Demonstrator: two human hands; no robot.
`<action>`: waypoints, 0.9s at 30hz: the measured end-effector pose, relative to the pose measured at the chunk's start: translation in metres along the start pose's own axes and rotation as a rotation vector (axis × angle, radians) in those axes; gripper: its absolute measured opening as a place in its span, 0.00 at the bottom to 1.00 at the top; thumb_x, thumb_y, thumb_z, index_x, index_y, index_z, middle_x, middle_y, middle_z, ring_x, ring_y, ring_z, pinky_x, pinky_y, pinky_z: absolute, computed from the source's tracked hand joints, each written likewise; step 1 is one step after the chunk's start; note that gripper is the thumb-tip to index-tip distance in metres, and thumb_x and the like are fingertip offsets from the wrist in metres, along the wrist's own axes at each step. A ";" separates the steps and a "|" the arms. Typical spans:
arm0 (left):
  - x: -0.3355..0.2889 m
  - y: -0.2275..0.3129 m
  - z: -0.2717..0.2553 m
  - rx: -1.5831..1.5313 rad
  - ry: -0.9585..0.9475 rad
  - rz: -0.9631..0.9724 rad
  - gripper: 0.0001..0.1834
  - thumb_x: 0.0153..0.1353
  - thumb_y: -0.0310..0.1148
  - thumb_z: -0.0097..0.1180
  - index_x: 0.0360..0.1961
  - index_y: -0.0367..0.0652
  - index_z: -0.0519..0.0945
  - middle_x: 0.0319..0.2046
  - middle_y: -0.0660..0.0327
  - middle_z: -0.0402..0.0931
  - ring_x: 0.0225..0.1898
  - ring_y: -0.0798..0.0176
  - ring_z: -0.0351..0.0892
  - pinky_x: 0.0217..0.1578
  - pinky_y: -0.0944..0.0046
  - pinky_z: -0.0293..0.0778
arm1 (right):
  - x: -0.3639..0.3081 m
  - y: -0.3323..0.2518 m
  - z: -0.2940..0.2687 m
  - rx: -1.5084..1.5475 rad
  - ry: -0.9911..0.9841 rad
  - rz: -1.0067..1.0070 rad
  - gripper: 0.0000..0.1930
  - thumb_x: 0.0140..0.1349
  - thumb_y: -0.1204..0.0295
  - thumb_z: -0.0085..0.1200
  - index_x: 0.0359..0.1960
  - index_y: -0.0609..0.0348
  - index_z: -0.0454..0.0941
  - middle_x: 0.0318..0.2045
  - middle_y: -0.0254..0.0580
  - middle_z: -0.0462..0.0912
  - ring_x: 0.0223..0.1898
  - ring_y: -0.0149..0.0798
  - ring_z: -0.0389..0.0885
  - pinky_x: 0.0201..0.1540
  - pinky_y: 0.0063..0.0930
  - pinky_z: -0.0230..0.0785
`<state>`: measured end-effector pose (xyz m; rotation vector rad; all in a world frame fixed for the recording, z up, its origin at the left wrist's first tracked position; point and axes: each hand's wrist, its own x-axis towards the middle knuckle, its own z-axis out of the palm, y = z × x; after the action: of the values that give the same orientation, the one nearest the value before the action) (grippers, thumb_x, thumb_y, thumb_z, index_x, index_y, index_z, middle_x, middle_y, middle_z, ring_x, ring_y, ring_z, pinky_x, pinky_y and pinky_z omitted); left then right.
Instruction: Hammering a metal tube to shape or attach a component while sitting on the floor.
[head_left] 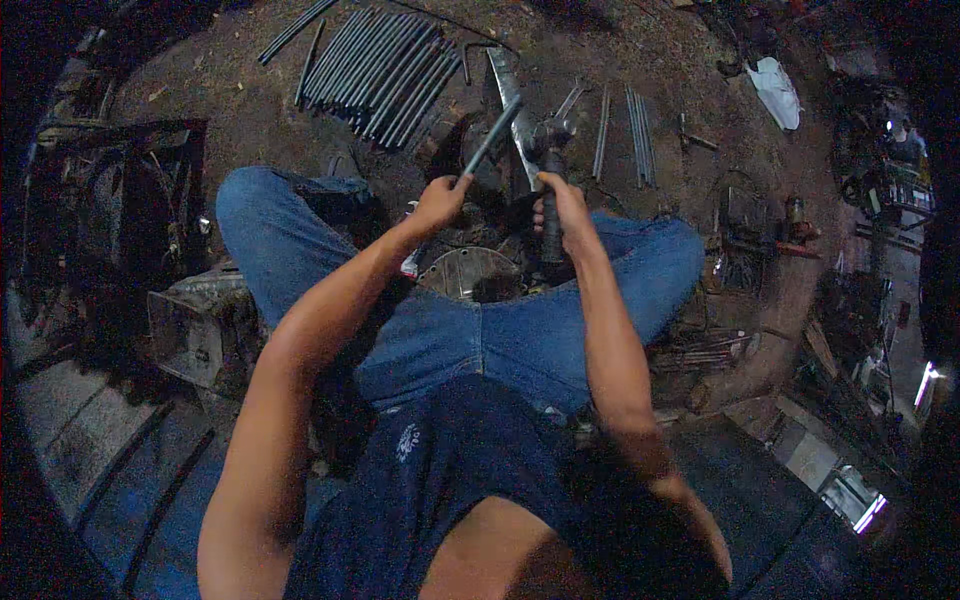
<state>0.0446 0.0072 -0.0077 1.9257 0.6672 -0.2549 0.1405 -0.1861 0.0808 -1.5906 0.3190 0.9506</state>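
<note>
Clearly, from the head view, the risk I see is a slip: my left hand [440, 200] is closed around the low end of a thin steel rod [490, 135] that angles up and away, so a missed blow could glance toward those fingers. My right hand [562, 205] is wrapped shut on the dark handle of a hammer-like tool [550, 150]. Both arms reach forward between my knees, over the dirt floor [680, 90], near the rod bundle [385, 70].

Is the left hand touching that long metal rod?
Touching. The head view shows the left hand with fingers wrapped around the lower end of the metal rod.
</note>
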 end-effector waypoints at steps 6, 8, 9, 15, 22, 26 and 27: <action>-0.006 -0.013 0.015 -0.071 -0.074 -0.013 0.35 0.63 0.58 0.39 0.33 0.28 0.76 0.31 0.37 0.75 0.39 0.38 0.76 0.40 0.48 0.67 | 0.002 0.000 0.007 -0.059 0.079 -0.019 0.23 0.58 0.46 0.48 0.22 0.55 0.73 0.14 0.33 0.71 0.14 0.31 0.70 0.16 0.26 0.63; -0.004 -0.019 0.019 -0.027 -0.088 -0.019 0.35 0.63 0.58 0.38 0.32 0.28 0.76 0.31 0.36 0.75 0.40 0.36 0.75 0.41 0.47 0.67 | 0.002 -0.002 0.010 -0.087 0.107 -0.023 0.25 0.59 0.44 0.46 0.22 0.55 0.73 0.14 0.33 0.71 0.14 0.31 0.70 0.16 0.26 0.62; -0.003 -0.022 0.021 -0.046 -0.079 -0.017 0.36 0.63 0.58 0.37 0.31 0.29 0.76 0.30 0.36 0.75 0.39 0.35 0.74 0.41 0.47 0.66 | 0.002 -0.003 0.011 -0.064 0.112 -0.027 0.24 0.59 0.45 0.47 0.24 0.56 0.72 0.14 0.34 0.71 0.13 0.31 0.70 0.15 0.27 0.62; -0.010 -0.018 0.015 -0.035 -0.051 0.018 0.37 0.63 0.60 0.35 0.26 0.29 0.75 0.23 0.42 0.72 0.31 0.44 0.74 0.35 0.49 0.66 | 0.008 -0.004 0.020 0.016 0.134 -0.040 0.24 0.60 0.46 0.47 0.26 0.58 0.71 0.14 0.35 0.70 0.12 0.31 0.69 0.14 0.27 0.61; -0.016 0.000 0.006 -0.023 -0.037 -0.035 0.38 0.63 0.59 0.35 0.24 0.28 0.75 0.23 0.35 0.73 0.34 0.35 0.76 0.35 0.46 0.67 | 0.027 -0.009 0.014 -0.027 0.115 -0.031 0.27 0.61 0.43 0.43 0.23 0.57 0.71 0.13 0.35 0.70 0.12 0.32 0.68 0.14 0.28 0.61; -0.015 0.003 0.003 -0.013 -0.036 -0.038 0.37 0.63 0.58 0.36 0.24 0.27 0.75 0.25 0.33 0.73 0.35 0.34 0.76 0.36 0.45 0.67 | 0.027 -0.020 0.021 -0.057 0.165 0.007 0.27 0.61 0.42 0.41 0.23 0.56 0.71 0.14 0.35 0.70 0.13 0.31 0.68 0.15 0.28 0.61; -0.015 0.005 0.003 0.011 -0.014 -0.016 0.37 0.63 0.58 0.36 0.25 0.27 0.76 0.25 0.33 0.73 0.35 0.33 0.75 0.37 0.44 0.68 | 0.026 -0.024 0.024 -0.059 0.155 0.000 0.28 0.61 0.42 0.40 0.23 0.56 0.71 0.14 0.34 0.70 0.13 0.31 0.68 0.15 0.28 0.62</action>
<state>0.0354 -0.0024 0.0021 1.9282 0.6734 -0.2819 0.1636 -0.1503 0.0796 -1.7226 0.4015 0.8451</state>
